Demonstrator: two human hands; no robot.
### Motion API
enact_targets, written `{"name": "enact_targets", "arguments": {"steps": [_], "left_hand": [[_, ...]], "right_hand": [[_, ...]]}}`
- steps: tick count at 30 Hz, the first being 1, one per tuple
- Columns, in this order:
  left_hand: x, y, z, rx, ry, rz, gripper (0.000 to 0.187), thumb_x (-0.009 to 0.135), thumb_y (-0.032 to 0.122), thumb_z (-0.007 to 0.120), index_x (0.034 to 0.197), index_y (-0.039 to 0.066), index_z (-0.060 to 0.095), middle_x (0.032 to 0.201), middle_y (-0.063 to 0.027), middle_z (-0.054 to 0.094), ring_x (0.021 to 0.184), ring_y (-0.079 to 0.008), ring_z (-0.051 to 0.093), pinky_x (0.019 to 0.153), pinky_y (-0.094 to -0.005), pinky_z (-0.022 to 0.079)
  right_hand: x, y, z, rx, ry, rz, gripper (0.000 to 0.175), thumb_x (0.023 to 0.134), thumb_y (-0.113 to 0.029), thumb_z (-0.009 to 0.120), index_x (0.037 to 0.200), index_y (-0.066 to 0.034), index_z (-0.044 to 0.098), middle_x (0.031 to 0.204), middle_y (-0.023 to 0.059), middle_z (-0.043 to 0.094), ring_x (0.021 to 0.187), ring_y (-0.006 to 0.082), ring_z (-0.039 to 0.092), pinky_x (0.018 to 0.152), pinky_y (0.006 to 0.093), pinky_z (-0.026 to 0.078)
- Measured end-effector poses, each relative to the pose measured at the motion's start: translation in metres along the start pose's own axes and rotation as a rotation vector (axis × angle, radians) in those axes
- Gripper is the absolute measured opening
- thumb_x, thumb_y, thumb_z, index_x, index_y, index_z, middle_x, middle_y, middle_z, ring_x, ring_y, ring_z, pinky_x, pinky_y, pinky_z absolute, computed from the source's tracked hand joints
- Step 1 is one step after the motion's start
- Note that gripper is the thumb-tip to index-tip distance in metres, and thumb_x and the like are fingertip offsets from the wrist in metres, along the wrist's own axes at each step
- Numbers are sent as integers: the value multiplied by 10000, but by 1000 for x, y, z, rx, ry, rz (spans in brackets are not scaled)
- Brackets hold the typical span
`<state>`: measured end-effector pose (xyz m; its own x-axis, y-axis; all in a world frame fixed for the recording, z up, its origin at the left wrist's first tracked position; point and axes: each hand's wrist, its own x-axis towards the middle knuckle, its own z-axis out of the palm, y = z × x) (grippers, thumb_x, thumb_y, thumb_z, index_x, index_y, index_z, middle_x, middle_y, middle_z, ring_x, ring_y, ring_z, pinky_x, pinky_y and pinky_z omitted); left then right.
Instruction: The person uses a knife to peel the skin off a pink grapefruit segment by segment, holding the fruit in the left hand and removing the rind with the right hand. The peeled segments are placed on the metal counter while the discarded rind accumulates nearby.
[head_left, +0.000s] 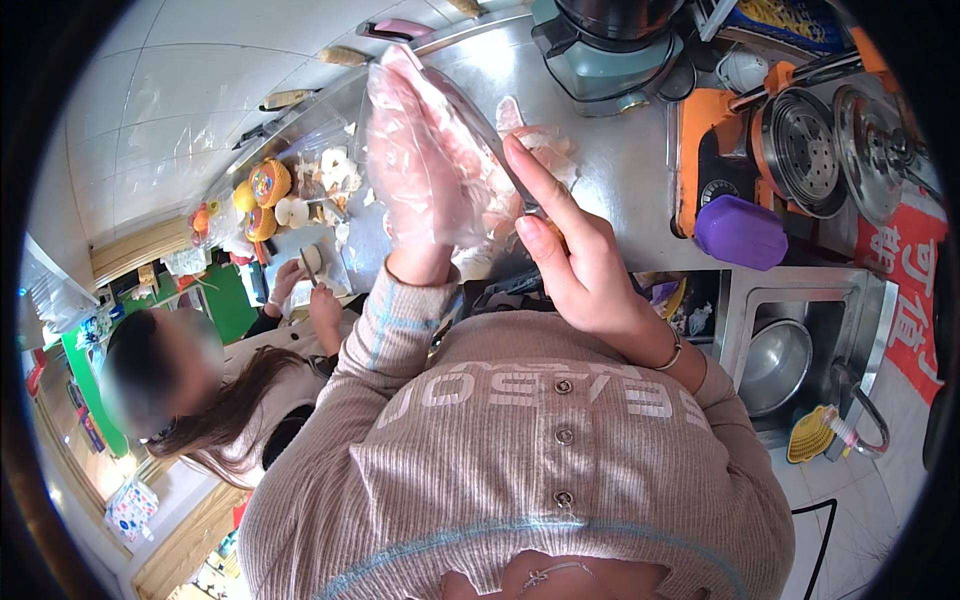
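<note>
My left hand (420, 165) wears a thin clear plastic glove and is blurred. It holds pink fruit flesh (469, 142), apparently pomelo, along its right side; the glove partly hides the piece. Bare, my right hand (589, 259) grips a knife (480, 124) with the index finger stretched towards the blade. The blade slants up and left beside the pink flesh, and most of the handle is hidden by the hand. Pink pieces of pulp or membrane (540, 146) lie on the steel counter (611, 172) beyond the knife.
At left, a co-worker's hands (304, 296) hold a knife and a pale fruit. Netted fruits (268, 184) and white rind (337, 171) lie nearby. A blender-like appliance (615, 64), a purple container (741, 232), an orange appliance (705, 131) and a sink (802, 300) stand to the right.
</note>
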<state>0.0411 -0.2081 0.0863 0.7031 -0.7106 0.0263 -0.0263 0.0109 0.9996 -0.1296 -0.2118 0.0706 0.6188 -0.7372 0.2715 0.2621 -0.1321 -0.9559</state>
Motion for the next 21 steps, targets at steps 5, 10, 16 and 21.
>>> {"name": "enact_targets", "arguments": {"steps": [5,10,16,21], "left_hand": [[13,8,1,-122,50,119,410,1026,405,521,1231,59,601,1054,9,638,900,-69,605,763,-204,501],[16,16,-1,-120,36,192,416,1026,407,521,1225,51,604,1053,4,635,920,-68,594,773,-205,489],[35,27,-12,-170,51,132,455,1006,397,561,1287,39,556,1142,-25,610,991,-92,581,863,-224,497],[49,36,-24,-214,36,214,438,1003,410,560,1228,35,575,1063,-40,617,954,-118,588,832,-234,515]], "right_hand": [[-4,0,-3,38,-52,51,535,982,-8,488,1501,-19,358,1297,187,596,958,231,633,872,297,474],[-4,-2,-8,30,-115,81,542,983,-18,497,1505,-27,352,1281,170,612,921,201,629,846,289,477],[-14,3,-23,23,-298,223,550,984,-31,508,1509,-36,345,1262,150,631,877,164,624,816,278,481],[-10,-2,-28,50,-67,167,554,956,-51,588,1473,-14,393,1089,90,677,708,68,557,647,235,457]]}}
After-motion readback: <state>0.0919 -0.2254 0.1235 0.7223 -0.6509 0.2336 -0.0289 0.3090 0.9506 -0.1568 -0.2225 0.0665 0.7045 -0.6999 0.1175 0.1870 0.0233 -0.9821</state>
